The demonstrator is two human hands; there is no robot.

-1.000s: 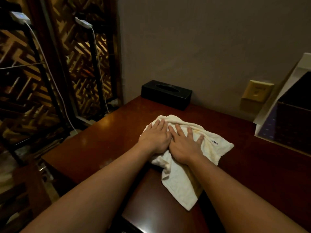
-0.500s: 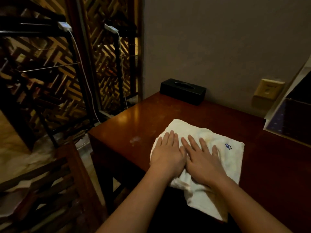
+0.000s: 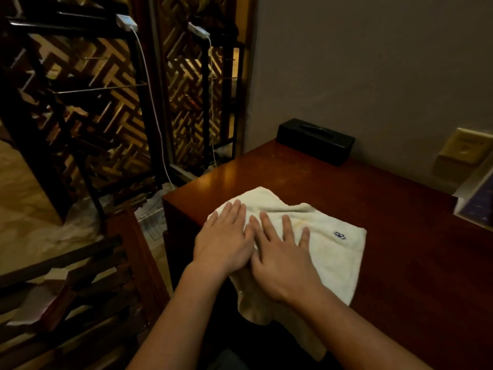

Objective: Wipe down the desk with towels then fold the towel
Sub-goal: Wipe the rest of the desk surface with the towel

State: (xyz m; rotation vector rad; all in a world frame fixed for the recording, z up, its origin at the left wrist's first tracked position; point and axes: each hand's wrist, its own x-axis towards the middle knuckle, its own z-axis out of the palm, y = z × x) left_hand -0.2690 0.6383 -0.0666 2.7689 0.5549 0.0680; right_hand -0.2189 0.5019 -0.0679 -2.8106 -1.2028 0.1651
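We press our left hand [image 3: 222, 241] and right hand [image 3: 280, 256] flat side by side, fingers straight and grasping nothing, on the rumpled cream terry towel [image 3: 333, 252] — spread at the near-left corner of the glossy reddish-brown wooden desk [image 3: 400, 209], one end hanging off — likely to spread wiping pressure.

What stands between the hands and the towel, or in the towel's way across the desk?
Nothing between them: left hand and right hand press flat on the towel. Across the desk, a black box stands by the wall.
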